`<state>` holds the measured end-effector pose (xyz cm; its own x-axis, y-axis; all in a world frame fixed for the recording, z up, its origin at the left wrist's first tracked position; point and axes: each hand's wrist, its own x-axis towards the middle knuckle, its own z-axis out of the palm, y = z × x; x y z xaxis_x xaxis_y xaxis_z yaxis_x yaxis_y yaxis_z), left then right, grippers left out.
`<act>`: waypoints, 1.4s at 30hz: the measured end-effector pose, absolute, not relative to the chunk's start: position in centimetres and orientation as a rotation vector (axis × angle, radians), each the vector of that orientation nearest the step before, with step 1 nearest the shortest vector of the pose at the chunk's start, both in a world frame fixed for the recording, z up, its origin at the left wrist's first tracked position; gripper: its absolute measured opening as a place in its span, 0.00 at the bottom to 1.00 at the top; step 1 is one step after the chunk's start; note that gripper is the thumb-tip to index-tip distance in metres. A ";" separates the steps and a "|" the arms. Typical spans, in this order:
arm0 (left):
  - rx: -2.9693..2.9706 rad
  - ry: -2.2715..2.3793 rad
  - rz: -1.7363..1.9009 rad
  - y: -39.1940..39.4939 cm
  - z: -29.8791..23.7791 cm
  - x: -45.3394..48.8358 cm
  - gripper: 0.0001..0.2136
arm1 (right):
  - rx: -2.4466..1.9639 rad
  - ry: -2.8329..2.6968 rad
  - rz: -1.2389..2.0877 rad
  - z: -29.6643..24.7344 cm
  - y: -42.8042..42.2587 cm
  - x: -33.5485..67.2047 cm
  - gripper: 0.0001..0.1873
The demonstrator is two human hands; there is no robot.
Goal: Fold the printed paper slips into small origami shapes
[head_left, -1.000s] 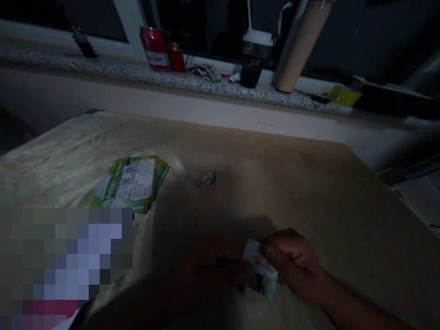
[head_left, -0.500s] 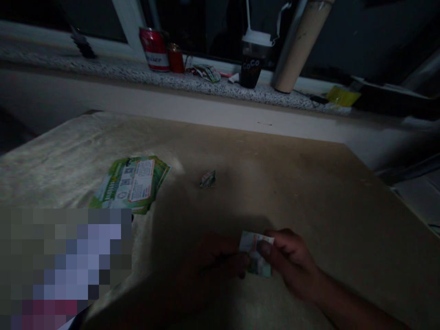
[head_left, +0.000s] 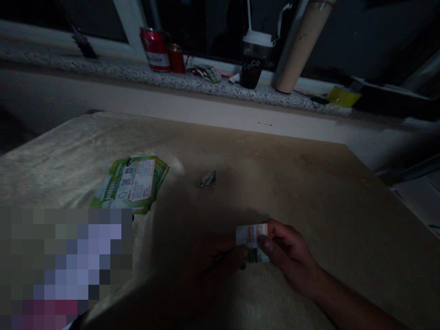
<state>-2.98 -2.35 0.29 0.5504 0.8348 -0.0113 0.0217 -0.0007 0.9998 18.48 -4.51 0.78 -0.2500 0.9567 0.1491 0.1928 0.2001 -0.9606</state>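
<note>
Your right hand [head_left: 288, 254] and shadowed left hand [head_left: 216, 256] both pinch a small folded slip [head_left: 252, 239] just above the dim tan counter [head_left: 309, 183]. Beyond lie a crumpled scrap [head_left: 208, 178] and green flyers [head_left: 132, 183]. A lidded cup [head_left: 253, 62] stands on the speckled sill [head_left: 206, 85].

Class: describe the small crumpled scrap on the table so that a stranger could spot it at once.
Start at the tan table. Right of the green leaflets, near the table's middle, lies the scrap. It alone is tiny and crumpled; the leaflets lie flat.
</note>
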 end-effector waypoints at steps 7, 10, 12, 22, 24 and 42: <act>1.527 0.725 0.752 -2.7 -0.2 -2.4 0.20 | -1.219 -1.769 0.881 1.0 -4.6 17.9 0.24; 1.488 0.706 0.754 -2.9 -0.5 -2.2 0.21 | -1.216 -1.755 0.862 0.9 -4.6 17.9 0.26; 1.462 0.727 0.754 -2.9 -0.7 -2.2 0.22 | -1.202 -1.694 0.949 0.8 -4.6 18.0 0.26; 1.358 0.705 0.840 -2.7 -0.4 -2.2 0.18 | -1.126 -1.677 1.006 0.7 -4.7 18.0 0.25; 1.344 0.718 0.845 -2.8 -0.5 -2.2 0.19 | -1.132 -1.688 0.970 0.9 -4.8 17.9 0.24; 1.011 0.936 0.774 -2.4 -0.8 -2.2 0.20 | -1.120 -1.601 0.906 0.4 -4.4 18.3 0.16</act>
